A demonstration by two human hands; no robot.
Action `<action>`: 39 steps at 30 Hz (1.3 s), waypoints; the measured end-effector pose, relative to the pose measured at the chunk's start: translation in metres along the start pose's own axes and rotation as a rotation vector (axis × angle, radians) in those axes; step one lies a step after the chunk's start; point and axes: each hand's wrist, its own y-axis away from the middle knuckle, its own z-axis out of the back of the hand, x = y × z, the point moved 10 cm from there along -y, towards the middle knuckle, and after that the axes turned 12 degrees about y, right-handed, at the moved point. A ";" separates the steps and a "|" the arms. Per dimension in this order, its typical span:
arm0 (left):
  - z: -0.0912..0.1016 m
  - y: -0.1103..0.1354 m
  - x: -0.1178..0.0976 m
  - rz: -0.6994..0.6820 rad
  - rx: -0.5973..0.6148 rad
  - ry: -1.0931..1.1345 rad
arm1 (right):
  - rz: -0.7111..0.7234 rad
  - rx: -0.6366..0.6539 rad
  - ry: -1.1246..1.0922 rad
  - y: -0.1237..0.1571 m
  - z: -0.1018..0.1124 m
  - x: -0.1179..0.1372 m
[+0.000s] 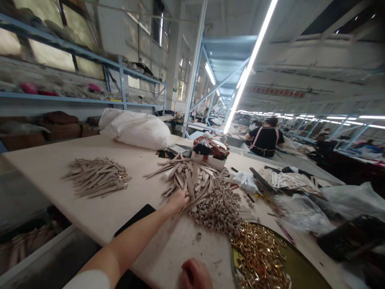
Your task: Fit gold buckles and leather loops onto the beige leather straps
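Note:
My left hand reaches out across the table and lies on the near edge of a loose pile of beige straps, its fingers pressed into the strips. My right hand rests near the table's front edge, fingers curled under; what it holds, if anything, is hidden. Just right of it lies a round tray of small gold metal fittings. Between the tray and the straps sits a heap of small beige loops.
A second, tidier pile of straps lies at the left. A white sack, a small box of dark items, clear plastic bags, a black phone and more strips are on the table. Another person sits at the back.

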 end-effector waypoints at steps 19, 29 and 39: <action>-0.090 0.181 0.004 0.366 0.268 1.035 | -0.481 -0.062 -0.744 0.032 0.027 -0.029; -0.075 0.185 -0.001 0.408 0.211 1.389 | -0.742 0.068 -1.085 0.071 0.056 -0.029; -0.095 0.243 -0.026 0.503 1.119 1.359 | -0.877 -0.193 -1.129 0.059 0.074 -0.094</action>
